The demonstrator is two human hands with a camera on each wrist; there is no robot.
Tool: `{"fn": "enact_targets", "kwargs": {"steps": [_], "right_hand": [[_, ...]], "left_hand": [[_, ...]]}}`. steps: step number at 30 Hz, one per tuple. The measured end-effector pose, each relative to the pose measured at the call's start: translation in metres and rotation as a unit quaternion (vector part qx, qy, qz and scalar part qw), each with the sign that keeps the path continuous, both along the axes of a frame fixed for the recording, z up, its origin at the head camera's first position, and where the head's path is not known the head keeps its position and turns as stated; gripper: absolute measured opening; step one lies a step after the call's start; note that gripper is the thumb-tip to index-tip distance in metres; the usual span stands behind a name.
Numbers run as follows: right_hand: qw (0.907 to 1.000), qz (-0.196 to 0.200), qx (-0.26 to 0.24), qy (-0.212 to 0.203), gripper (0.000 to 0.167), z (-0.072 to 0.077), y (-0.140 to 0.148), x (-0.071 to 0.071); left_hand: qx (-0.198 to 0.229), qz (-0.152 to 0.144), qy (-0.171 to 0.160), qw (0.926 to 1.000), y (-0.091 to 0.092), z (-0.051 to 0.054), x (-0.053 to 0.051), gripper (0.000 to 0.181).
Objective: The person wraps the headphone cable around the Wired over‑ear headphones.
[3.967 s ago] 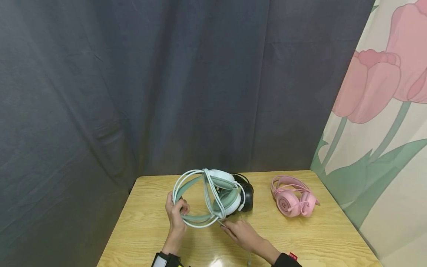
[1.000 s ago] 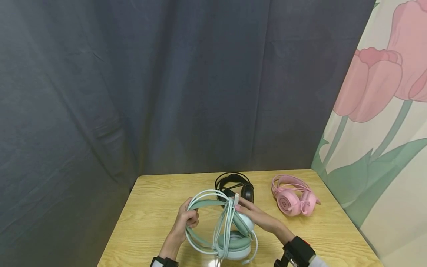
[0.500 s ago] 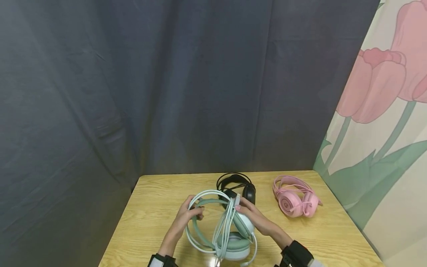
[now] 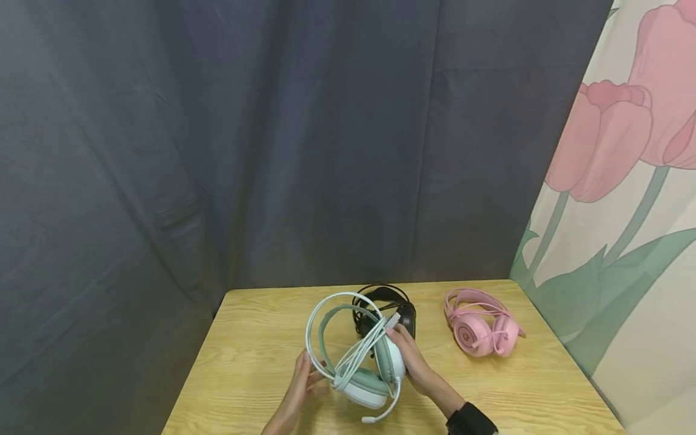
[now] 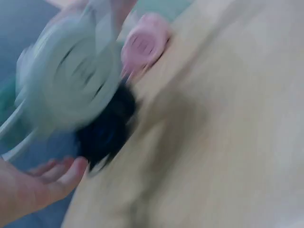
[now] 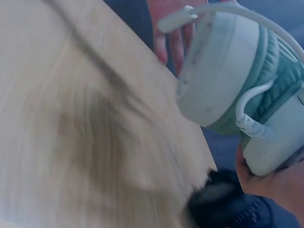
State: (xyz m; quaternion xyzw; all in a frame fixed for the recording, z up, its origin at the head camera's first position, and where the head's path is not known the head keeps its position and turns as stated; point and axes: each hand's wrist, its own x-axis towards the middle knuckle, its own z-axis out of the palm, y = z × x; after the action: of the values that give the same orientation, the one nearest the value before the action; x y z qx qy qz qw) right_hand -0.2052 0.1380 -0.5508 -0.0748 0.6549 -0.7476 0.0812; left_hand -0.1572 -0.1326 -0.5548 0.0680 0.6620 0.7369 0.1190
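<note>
A white and mint-green headset (image 4: 365, 391) hangs tilted above the table, its white cable (image 4: 353, 359) wound several times around its lower part. My right hand (image 4: 417, 365) grips it by an ear cup at the right, beside the USB plug (image 4: 393, 321) at the cable's end. The microphone boom (image 4: 375, 418) points down to the left. Just below the headband's left side is my left hand (image 4: 298, 386), its fingers extended. In the left wrist view this hand (image 5: 38, 187) looks apart from the blurred ear cup (image 5: 78, 71).
Behind the held headset a black headset (image 4: 405, 317) lies on the wooden table (image 4: 244, 362). A pink headset (image 4: 472, 331) with its cable wound around it lies at the right. A dark curtain (image 4: 337, 151) stands at the back and left, a tulip-patterned wall (image 4: 625, 290) at the right.
My left hand has let go of the headband and dropped lower. The headset has turned and risen slightly in my right hand, which worked at the cable's end earlier.
</note>
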Motion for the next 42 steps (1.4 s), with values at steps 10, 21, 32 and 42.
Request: {"fn": "enact_targets", "kwargs": {"steps": [10,21,32,42], "right_hand": [[0.9926,-0.106,-0.046,-0.039,0.055,-0.011,-0.046,0.001],[0.9943,-0.006,-0.024,-0.103,0.076,-0.013,-0.073,-0.003],[0.9894,0.094,0.017,-0.11,0.071,-0.022,-0.058,0.008],[0.9905,0.099,-0.001,-0.096,0.053,-0.043,-0.026,0.017]], "left_hand": [[0.027,0.241,0.018,0.9699,0.067,-0.016,0.023,0.102],[-0.099,0.325,-0.01,0.9406,0.04,-0.021,0.003,0.091],[-0.21,0.311,-0.044,0.926,-0.054,-0.027,-0.055,0.1],[-0.216,0.323,-0.125,0.9129,-0.104,-0.043,-0.084,0.101]]}}
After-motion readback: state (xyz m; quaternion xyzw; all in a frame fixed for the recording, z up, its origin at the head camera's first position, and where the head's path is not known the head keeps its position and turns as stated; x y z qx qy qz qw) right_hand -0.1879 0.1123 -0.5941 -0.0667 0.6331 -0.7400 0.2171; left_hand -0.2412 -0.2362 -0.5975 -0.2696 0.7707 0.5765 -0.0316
